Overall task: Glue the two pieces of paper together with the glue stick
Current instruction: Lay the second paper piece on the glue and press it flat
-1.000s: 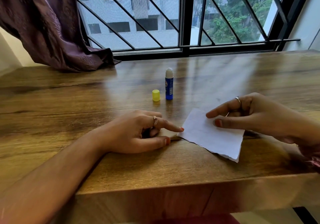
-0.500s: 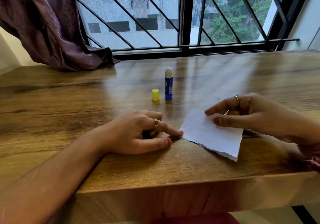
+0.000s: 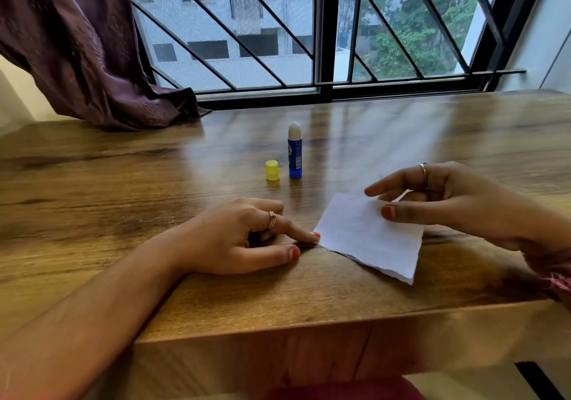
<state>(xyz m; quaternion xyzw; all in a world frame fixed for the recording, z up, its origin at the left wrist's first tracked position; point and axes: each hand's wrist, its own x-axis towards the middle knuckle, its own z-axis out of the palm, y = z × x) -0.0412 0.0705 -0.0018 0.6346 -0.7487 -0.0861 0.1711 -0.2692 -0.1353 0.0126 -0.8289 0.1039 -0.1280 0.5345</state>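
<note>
My orange-painted nails frame a plain white torn-edged paper sheet; beyond stand a blue-barrelled, white-tipped glue stick, its yellow plastic cap, brown wood-grain table, plum fabric curtain.

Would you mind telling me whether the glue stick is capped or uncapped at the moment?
Uncapped. The glue stick stands upright on the table with its white glue tip bare, and its yellow cap sits beside it.

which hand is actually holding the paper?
The right hand: its thumb and fingers pinch the white paper's far edge. The left hand rests on the table, its fingertip only at the paper's corner.
</note>
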